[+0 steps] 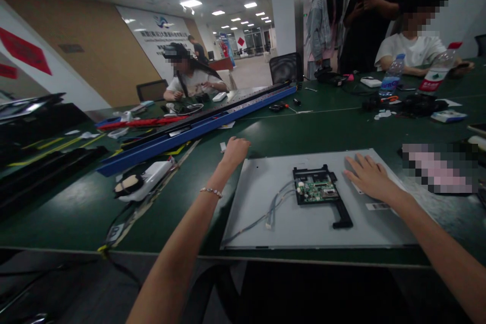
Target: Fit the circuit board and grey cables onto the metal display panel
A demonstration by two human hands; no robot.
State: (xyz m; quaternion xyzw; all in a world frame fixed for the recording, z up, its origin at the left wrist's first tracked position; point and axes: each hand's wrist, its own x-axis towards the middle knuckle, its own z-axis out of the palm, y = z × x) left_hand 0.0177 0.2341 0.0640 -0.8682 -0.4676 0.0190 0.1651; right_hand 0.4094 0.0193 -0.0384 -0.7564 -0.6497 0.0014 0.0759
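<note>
A grey metal panel (304, 223) lies flat on the green table in front of me. A green circuit board (317, 188) in a black bracket sits on its middle, with pale cables (273, 207) trailing left. My right hand (370, 176) rests flat on the panel's right part, fingers spread, holding nothing. My left hand (234, 151) reaches past the panel's far left corner, fingers curled down on the table beside a small white piece (223, 147); whether it holds anything is hidden.
A long blue rail (197, 129) runs diagonally across the table, red and black bars beyond it. A white device (146, 181) with cables lies left. Bottles (393, 77), screwdrivers and small parts sit far right. Other people sit or stand at the table's far side.
</note>
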